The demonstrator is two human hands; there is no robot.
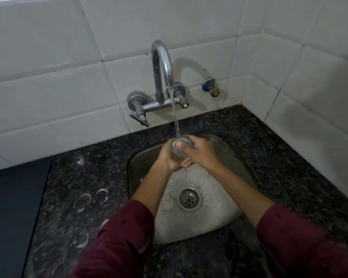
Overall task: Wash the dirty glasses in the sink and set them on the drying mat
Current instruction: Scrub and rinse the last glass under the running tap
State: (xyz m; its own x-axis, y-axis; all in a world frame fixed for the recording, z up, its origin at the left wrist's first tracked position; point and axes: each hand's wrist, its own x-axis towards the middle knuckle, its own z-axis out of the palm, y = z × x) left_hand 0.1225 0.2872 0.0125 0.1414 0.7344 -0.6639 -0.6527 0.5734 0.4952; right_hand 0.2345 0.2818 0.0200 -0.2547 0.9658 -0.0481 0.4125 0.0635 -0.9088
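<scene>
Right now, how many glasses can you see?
1. The glass is held by both hands under the running water, above the sink. Others may be outside the view.

Home kitchen, sink corner. White glazed wall tiles [48,81] meet at a corner on the right. Wall-mounted chrome tap [162,77] with curved spout, water running. Small capped valve [211,88] beside it. Speckled black granite table [84,177] with a steel sink [207,197] sunk in, central drain [189,198]. Dark mat [12,207] at left. Pale ring marks [92,197] on the stone.
</scene>
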